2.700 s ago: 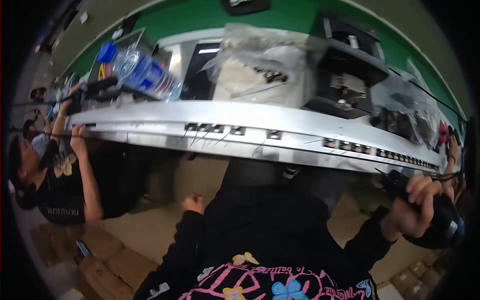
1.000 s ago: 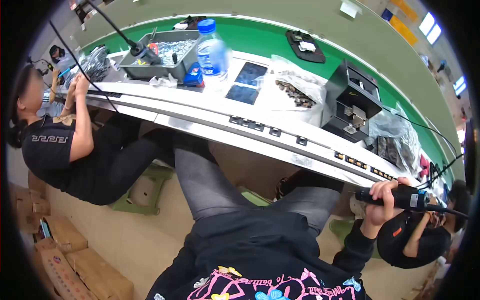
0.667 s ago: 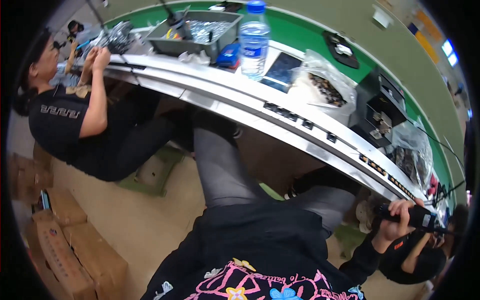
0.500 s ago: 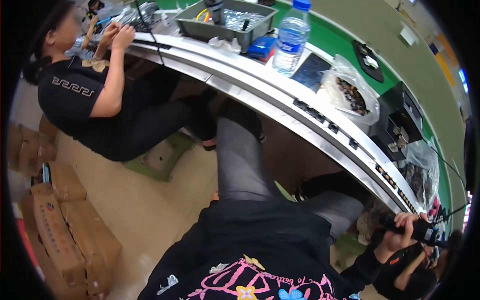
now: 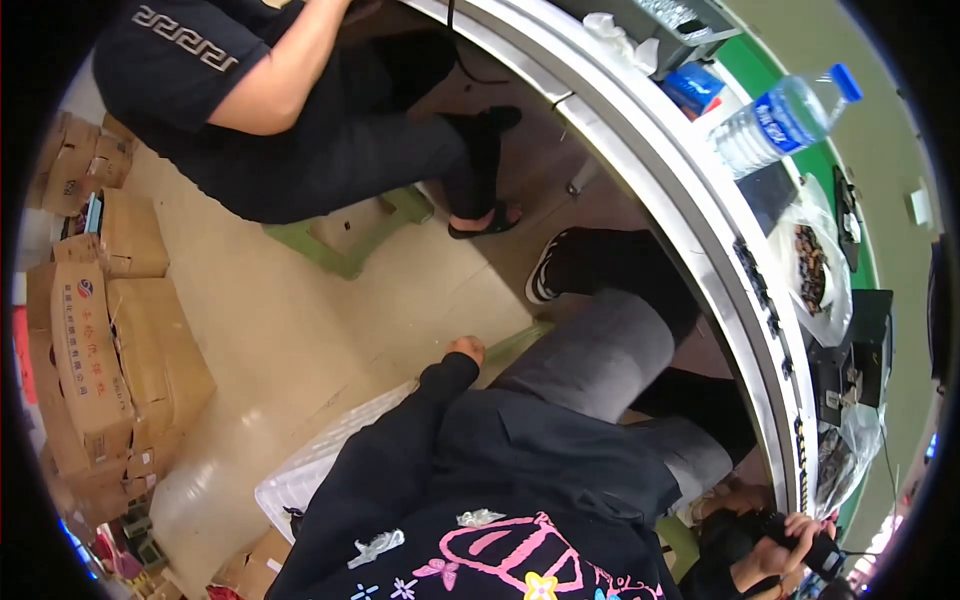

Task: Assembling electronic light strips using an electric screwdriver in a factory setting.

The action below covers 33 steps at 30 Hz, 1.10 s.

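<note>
My left hand [image 5: 468,348] is low beside my thigh, its fingers curled closed. It lies against the edge of a green stool [image 5: 520,347], and whatever the fingers may grip is hidden. Far to the right, near the bench edge, my right hand [image 5: 792,545] is wrapped round a black cylindrical object [image 5: 825,555]. The exact kind of this object cannot be made out.
A metal-edged bench [image 5: 690,215] curves along the right. On it are a water bottle [image 5: 775,125], a blue box [image 5: 692,87], a bag of small parts [image 5: 812,270] and a black box [image 5: 860,345]. A seated co-worker [image 5: 330,160] and cardboard boxes [image 5: 90,350] are at left.
The view has turned, so the bench has swung to the right and more floor shows. My left hand and forearm have come into fuller view. My right hand still grips the black object.
</note>
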Each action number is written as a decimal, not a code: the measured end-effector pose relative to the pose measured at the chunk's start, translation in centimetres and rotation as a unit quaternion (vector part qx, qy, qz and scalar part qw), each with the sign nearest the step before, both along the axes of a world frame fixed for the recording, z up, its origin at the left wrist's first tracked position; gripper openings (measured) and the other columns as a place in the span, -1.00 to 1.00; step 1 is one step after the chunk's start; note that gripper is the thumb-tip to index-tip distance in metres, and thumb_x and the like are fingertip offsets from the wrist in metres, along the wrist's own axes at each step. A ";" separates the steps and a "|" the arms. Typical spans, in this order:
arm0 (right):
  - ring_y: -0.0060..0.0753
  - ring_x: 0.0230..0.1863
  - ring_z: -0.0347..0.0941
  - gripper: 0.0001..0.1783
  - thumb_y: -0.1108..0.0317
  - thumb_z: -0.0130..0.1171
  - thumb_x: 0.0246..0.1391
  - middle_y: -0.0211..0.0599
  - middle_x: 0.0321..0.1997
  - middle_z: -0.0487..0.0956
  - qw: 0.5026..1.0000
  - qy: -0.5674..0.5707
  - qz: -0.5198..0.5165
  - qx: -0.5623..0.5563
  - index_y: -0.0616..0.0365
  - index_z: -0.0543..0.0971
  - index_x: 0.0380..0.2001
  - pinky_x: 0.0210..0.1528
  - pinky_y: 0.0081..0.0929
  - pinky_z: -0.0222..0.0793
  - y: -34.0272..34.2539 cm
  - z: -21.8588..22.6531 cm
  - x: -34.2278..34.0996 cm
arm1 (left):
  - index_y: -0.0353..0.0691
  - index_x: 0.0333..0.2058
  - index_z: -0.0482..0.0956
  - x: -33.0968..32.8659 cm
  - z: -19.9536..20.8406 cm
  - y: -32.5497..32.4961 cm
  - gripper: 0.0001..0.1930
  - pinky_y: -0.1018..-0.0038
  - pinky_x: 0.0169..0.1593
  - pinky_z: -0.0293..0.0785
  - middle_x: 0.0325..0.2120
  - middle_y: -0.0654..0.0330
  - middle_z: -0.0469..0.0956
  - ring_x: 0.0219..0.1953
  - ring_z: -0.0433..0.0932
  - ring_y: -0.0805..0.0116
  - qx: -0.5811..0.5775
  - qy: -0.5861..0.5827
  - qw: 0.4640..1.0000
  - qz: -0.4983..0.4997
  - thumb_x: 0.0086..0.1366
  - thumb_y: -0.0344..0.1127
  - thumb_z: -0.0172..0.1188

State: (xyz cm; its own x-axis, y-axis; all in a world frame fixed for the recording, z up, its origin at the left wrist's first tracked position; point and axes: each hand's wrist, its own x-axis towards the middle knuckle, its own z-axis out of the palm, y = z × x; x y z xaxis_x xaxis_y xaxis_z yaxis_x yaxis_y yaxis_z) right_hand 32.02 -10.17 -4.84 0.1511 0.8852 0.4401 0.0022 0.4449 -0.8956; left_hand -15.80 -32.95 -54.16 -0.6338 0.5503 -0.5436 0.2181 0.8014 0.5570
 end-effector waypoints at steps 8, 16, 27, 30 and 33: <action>-0.60 -0.53 0.14 -0.70 0.49 0.03 0.24 -0.48 -0.55 0.21 0.998 -0.059 0.024 -0.022 0.15 0.34 0.03 -0.30 -0.57 0.21 -0.2 1.9 -0.2 | -0.18 -0.42 0.70 -1.1 -8.7 7.6 -0.87 0.13 -0.12 0.60 -0.40 -0.11 0.67 -0.28 0.66 -0.13 -0.082 -0.028 0.988 -0.131 0.16 -0.32 0.20; -0.62 -0.53 0.14 -0.88 0.37 0.04 0.26 -0.52 -0.57 0.13 0.978 -0.065 -0.169 -0.105 0.07 0.34 -0.35 -0.40 -0.60 0.14 -3.6 1.3 -0.6 | -0.09 0.07 0.60 1.5 -13.2 24.3 -0.60 0.07 0.21 0.47 0.17 -0.15 0.44 0.15 0.52 -0.06 -0.112 -0.038 0.916 -0.384 0.28 -0.14 0.24; -0.56 -0.60 0.26 -0.61 0.45 0.11 0.15 -0.48 -0.56 0.28 0.899 -0.097 -0.421 -0.068 0.15 0.40 0.06 -0.48 -0.50 0.30 -5.1 1.1 -12.1 | -0.13 0.06 0.61 22.5 -4.9 30.9 -0.61 0.11 0.18 0.49 0.13 -0.14 0.48 0.10 0.54 -0.01 0.109 -0.163 0.742 -0.642 0.27 -0.19 0.25; -0.54 -0.62 0.26 -0.61 0.42 0.15 0.12 -0.44 -0.56 0.28 0.884 -0.102 -0.448 -0.090 0.16 0.38 0.03 -0.50 -0.47 0.30 -6.1 1.2 -12.1 | -0.14 0.06 0.61 24.1 -6.2 29.3 -0.61 0.12 0.17 0.50 0.12 -0.13 0.49 0.09 0.55 0.00 0.120 -0.190 0.722 -0.654 0.27 -0.21 0.25; -0.47 -0.61 0.32 -0.66 0.47 0.16 0.09 -0.39 -0.56 0.33 0.874 -0.106 -0.470 -0.070 0.18 0.43 -0.04 -0.49 -0.41 0.32 -7.4 1.8 -11.0 | -0.15 0.06 0.62 22.2 -10.0 24.8 -0.62 0.13 0.16 0.51 0.11 -0.13 0.50 0.08 0.55 0.01 0.090 -0.216 0.723 -0.651 0.27 -0.22 0.26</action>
State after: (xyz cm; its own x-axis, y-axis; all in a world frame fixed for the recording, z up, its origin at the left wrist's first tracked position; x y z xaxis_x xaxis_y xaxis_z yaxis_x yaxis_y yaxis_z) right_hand 21.03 -17.61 -3.00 0.7679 0.4621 0.4435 0.4802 0.0429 -0.8761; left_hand 6.44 -8.20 -64.17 0.6911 0.6140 -0.3813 0.4961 -0.0194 0.8680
